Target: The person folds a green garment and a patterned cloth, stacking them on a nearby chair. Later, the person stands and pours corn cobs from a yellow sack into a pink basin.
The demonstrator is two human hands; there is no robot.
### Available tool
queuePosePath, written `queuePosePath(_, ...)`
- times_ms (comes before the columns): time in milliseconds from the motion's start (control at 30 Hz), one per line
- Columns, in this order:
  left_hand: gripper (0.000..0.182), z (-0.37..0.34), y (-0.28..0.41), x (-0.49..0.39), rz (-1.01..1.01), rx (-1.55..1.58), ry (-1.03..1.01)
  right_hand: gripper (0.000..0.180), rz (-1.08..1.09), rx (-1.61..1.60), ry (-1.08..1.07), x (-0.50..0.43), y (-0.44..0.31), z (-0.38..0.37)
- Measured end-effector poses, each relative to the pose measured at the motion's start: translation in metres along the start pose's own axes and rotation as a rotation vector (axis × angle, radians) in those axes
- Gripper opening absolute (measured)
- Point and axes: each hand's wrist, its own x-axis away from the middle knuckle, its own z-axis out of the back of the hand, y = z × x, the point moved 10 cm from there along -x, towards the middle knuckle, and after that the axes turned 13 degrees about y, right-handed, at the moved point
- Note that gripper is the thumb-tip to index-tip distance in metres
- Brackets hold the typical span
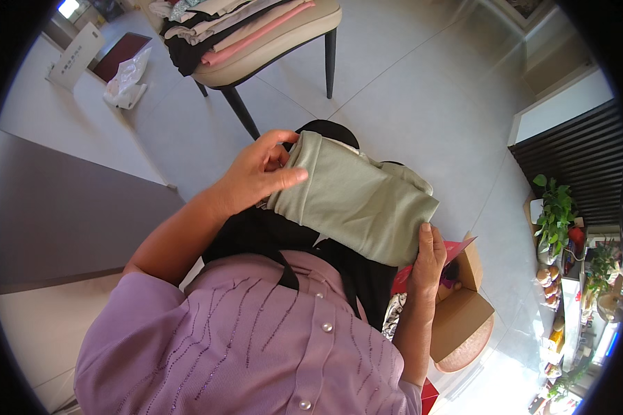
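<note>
A folded light green cloth garment (363,202) lies across my lap, over black clothing. My left hand (262,174) has its thumb on top of the garment's left end and its fingers curled at the edge. At the other end, my right hand (430,254) grips the lower right corner, thumb on top. Beyond my knees, a beige padded chair (275,52) with black legs bears a pile of folded clothes (228,31) in black, grey, cream and pink.
An open cardboard box (462,321) stands by my right forearm, with red material beside it. A white plastic bag (127,83) lies at the upper left. Potted plants (553,212) and various goods line the right side, near a black slatted panel (576,161).
</note>
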Motion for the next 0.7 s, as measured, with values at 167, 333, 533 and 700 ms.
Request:
queuePosePath(167, 0.099, -0.003, 0.035, 0.031, -0.438, -0.462, 0.169, 0.041, 0.162, 0.072, 0.113, 0.005, -0.02, -0.008)
queuePosePath(333, 0.097, -0.028, 0.047, 0.047, -0.711, -0.734, 0.246, 0.029, 0.445, 0.393, 0.121, 0.007, -0.032, -0.016)
queuePosePath(533, 0.081, -0.03, 0.054, 0.05, -0.807, -0.672, 0.201, 0.01, 0.453, 0.017, 0.238, 0.012, -0.044, -0.009)
queuePosePath(700, 0.077, -0.016, 0.062, 0.045, -0.863, -0.664, 0.269, 0.013, 0.385, -0.136, 0.236, 0.006, -0.054, 0.005)
